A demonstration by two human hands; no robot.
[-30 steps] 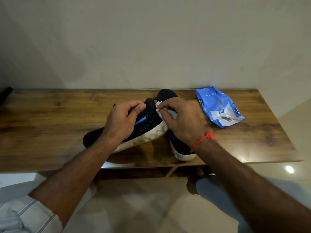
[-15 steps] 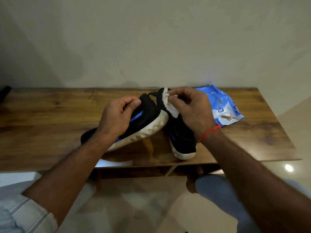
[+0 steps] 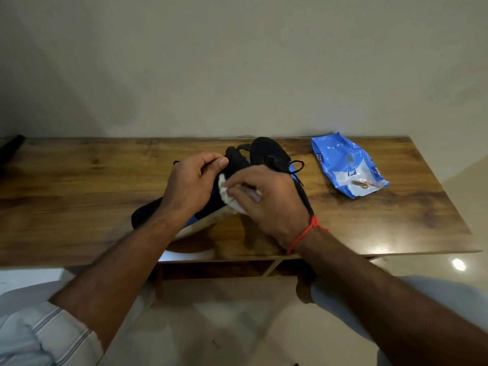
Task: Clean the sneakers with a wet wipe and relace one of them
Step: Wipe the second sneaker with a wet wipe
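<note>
Left hand [image 3: 188, 187] grips the tilted black mesh sneaker with white sole and blue stripe [image 3: 153, 213] at its upper, thumb and fingers curled round it; the shoe lies on its side on the brown wooden table [image 3: 79, 180]; right hand [image 3: 266, 200] pinches a crumpled white wet wipe [image 3: 227, 192] against that sneaker's side; second black sneaker with black laces [image 3: 274, 157] stands just behind, touching the first; blue plastic wipes packet [image 3: 347, 165] lies near the table's far right; red thread bracelet [image 3: 307, 232] on right wrist.
</note>
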